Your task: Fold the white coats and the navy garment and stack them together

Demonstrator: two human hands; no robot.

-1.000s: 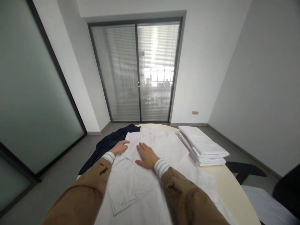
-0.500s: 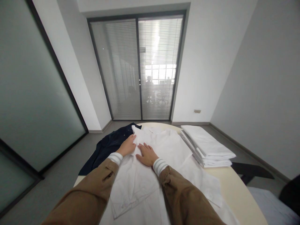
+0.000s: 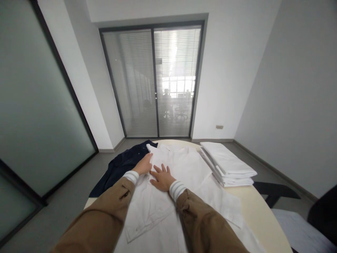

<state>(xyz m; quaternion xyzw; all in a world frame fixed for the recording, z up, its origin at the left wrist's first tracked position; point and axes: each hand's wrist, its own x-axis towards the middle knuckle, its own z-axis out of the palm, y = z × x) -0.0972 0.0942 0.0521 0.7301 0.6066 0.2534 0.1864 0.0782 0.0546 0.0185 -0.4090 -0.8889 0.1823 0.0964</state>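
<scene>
A white shirt lies spread over the round table, one sleeve folded across its body with the cuff towards me. My left hand is closed at the shirt's left edge near the shoulder, its fingers pinching the fabric there. Just to the right, my right hand rests flat on the shirt with the fingers spread. The second sleeve extends to the lower right, partly behind my right forearm. A dark navy garment lies left of the shirt, next to my left hand.
A stack of folded white garments sits at the table's right side. The cream tabletop shows along the right edge. Beyond it are a dark chair part and a pale cloth. Glass doors with blinds stand behind.
My right hand has shifted slightly left and its fingers have spread wider on the shirt. The left hand keeps its place at the edge. The view has moved a little.
</scene>
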